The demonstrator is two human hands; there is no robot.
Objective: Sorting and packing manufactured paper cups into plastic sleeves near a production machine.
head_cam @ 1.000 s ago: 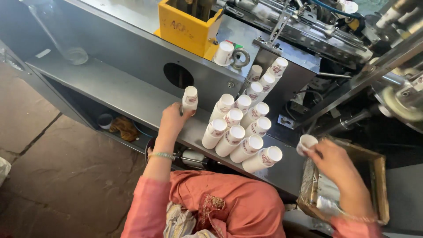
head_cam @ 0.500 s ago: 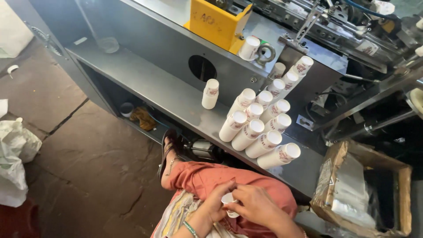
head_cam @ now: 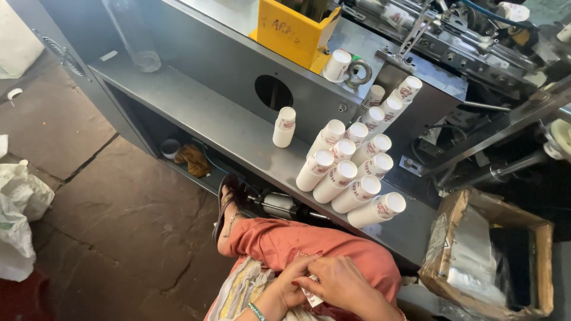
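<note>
Both my hands are together over my lap, above the red-orange trouser leg. My left hand point(head_cam: 289, 284), with a green bangle at the wrist, and my right hand point(head_cam: 344, 284) both grip a small white paper cup point(head_cam: 311, 296) with red print, mostly hidden by the fingers. On the grey metal shelf point(head_cam: 208, 122) ahead, one short stack of cups point(head_cam: 284, 126) stands upright and apart. To its right, several long stacks of cups point(head_cam: 351, 172) lie side by side, leaning toward the machine.
A yellow box point(head_cam: 294, 27) and a single cup point(head_cam: 336, 65) sit on the grey machine top. At the right a cardboard box point(head_cam: 452, 235) holds clear plastic bags. My sandalled foot point(head_cam: 227, 202) rests on the stone floor, and white sacks point(head_cam: 18, 214) lie at left.
My left hand has left the upright stack on the shelf and my right hand has left the cardboard box. Both have come down together to my lap with a cup.
</note>
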